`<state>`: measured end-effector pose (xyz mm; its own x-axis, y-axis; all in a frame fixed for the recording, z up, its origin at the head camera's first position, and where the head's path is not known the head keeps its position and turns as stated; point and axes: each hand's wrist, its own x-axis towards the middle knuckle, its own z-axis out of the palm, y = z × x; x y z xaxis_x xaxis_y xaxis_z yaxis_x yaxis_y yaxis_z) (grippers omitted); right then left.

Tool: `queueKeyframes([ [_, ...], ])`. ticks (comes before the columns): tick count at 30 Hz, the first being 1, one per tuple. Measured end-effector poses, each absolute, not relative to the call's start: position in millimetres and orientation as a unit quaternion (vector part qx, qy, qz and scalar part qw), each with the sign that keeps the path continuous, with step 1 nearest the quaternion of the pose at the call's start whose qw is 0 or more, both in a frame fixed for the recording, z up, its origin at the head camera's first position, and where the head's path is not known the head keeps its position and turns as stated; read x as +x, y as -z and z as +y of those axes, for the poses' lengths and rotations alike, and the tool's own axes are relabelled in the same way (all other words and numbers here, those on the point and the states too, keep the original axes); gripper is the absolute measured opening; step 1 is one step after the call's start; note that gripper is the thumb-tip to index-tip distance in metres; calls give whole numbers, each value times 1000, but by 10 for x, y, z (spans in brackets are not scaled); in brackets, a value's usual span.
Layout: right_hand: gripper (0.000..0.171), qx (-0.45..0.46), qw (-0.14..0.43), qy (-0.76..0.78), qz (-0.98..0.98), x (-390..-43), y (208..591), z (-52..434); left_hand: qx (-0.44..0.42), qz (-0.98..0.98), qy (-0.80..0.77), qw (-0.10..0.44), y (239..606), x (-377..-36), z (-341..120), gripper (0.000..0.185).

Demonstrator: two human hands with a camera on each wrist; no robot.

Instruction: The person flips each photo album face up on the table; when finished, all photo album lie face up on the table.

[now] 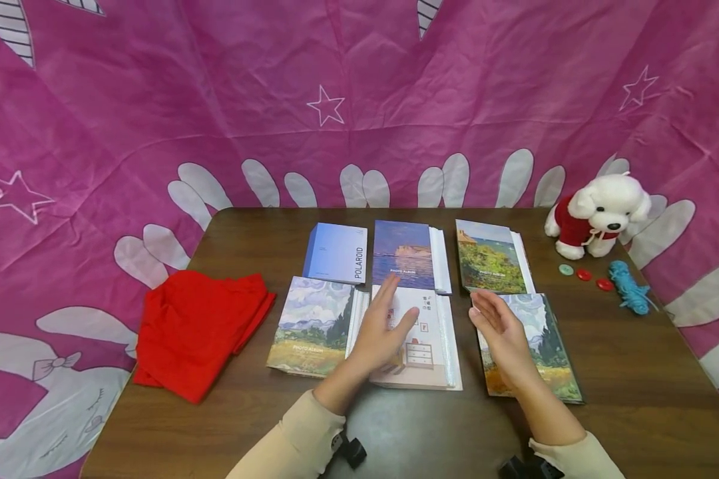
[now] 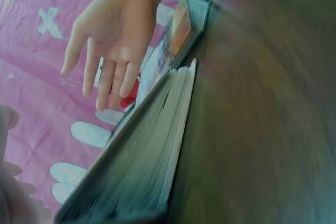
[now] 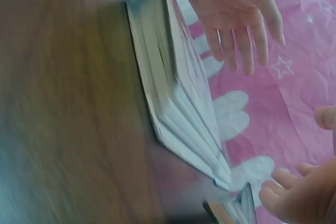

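Observation:
My left hand [image 1: 380,336] hovers over a pale photo album [image 1: 421,369] with a drawn cabinet on its cover, fingers extended and thumb apart. My right hand [image 1: 506,336] is held over the left part of a landscape-painting album [image 1: 554,362], palm turned inward. Nothing is held in either hand. In the left wrist view the right hand [image 2: 115,38] shows an open palm above the thick album pages [image 2: 142,150]. The right wrist view shows the left hand [image 3: 233,17] with fingers spread beside the pale album [image 3: 178,108].
Behind are a blue POLAROID album [image 1: 335,253], a purple seascape album [image 1: 401,249] and a green garden album [image 1: 490,256]. Another landscape album [image 1: 311,326] lies left, near red cloth [image 1: 200,332]. A plush dog [image 1: 599,213], buttons [image 1: 584,274] and blue yarn [image 1: 629,287] sit right.

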<state>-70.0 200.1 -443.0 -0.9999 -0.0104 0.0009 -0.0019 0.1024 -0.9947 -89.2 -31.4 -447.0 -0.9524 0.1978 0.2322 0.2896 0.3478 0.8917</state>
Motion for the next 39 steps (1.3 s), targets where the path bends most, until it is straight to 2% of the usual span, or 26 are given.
queueKeyframes([
  [12, 54, 5, -67, 674, 736, -704, 4452, 2511, -203, -825, 528, 2, 4522, -797, 184, 68],
  [20, 55, 49, -81, 559, 824, -648, 4478, 2882, -216, -816, 535, -29, 4609, -659, 480, 65],
  [24, 56, 100, -98, 509, 849, -608, 4471, 3024, -224, -807, 542, -67, 4650, -602, 563, 66],
  [27, 61, 134, -77, 484, 862, -575, 4472, 3117, -230, -802, 544, -94, 4674, -560, 622, 67],
  [33, 83, 134, 52, 477, 867, -534, 4526, 3248, -242, -805, 529, -117, 4683, -487, 753, 67],
  [36, 85, 130, 70, 483, 863, -536, 4554, 3251, -248, -807, 520, -128, 4671, -460, 793, 68],
  [39, 83, 143, 61, 490, 858, -536, 4572, 3214, -250, -817, 498, -149, 4670, -435, 811, 71],
])
